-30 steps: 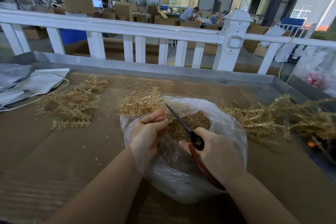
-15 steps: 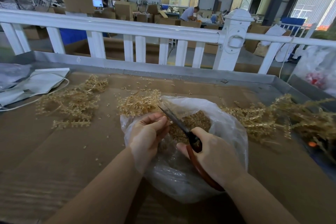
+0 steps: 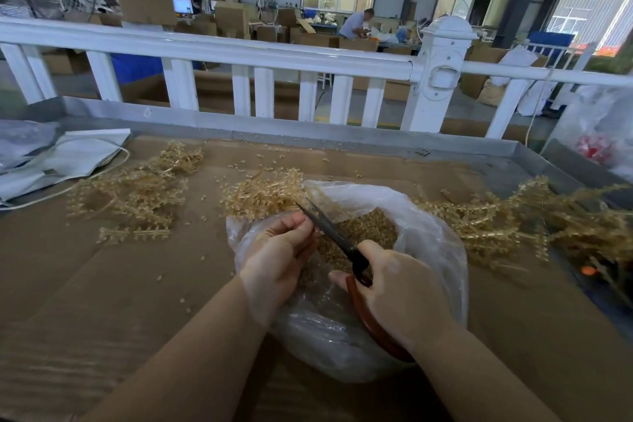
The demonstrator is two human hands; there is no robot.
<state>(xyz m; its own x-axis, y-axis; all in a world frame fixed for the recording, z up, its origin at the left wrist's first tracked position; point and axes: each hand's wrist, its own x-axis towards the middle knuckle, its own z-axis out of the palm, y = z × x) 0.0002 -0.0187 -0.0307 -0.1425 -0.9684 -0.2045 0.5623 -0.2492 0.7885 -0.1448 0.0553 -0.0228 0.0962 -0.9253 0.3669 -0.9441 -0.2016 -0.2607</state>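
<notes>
A clear plastic bag (image 3: 435, 250) lies open in front of me, holding a heap of small tan plastic pieces (image 3: 366, 229). My right hand (image 3: 400, 295) grips red-handled scissors (image 3: 337, 236) whose dark blades are slightly parted and point up-left over the bag's mouth. My left hand (image 3: 277, 257) is curled at the bag's left rim, its fingertips right beside the blades; whatever they pinch is too small to make out.
Tan plastic sprues lie in piles at the left (image 3: 137, 195), behind the bag (image 3: 260, 192) and at the right (image 3: 534, 219) on the cardboard-covered table (image 3: 102, 301). White bags (image 3: 65, 158) sit far left. A white railing (image 3: 239, 55) runs behind the metal table rim.
The scissor blades have swung slightly left and parted, then come closer to my left fingertips. Both hands stay over the bag's mouth.
</notes>
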